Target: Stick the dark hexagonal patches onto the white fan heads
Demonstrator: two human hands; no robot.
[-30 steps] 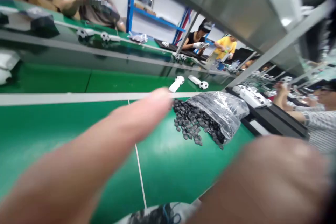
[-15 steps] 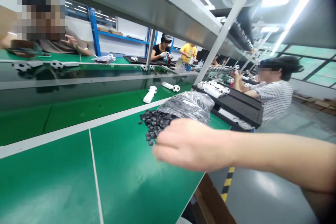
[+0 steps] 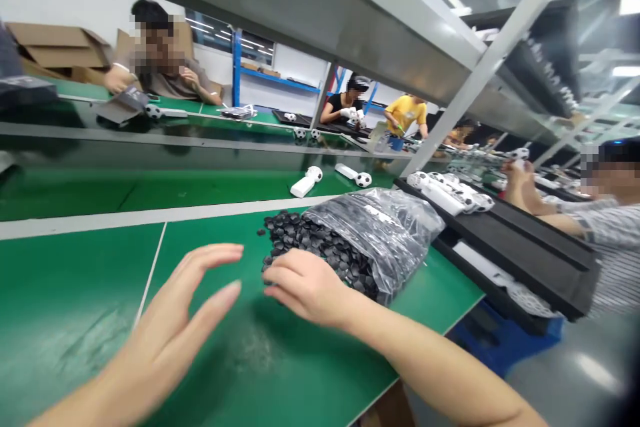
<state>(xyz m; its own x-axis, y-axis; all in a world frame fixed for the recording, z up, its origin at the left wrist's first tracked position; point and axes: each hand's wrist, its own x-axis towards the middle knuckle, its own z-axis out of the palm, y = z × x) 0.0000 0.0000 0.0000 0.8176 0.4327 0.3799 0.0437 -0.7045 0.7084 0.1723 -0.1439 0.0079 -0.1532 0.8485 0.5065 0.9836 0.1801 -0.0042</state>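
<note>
My left hand hovers over the green tabletop, thumb and fingers apart with nothing between them. At the near edge of a pile of small black discs, my right hand has its fingers curled and drawn together. Whatever its fingertips may hold is hidden. Many of the discs spill from the mouth of a clear plastic bag, which lies on its side beyond my right wrist.
Two white handles with football-patterned heads, one nearer and one farther, lie on the green strip behind. A black tray with more of them stands at right. Co-workers sit opposite and at right. A metal post rises behind the bag.
My left hand has come into view from the lower left. The view has swung left, and my right hand now sits lower against the pile, uncovering more discs and bag.
</note>
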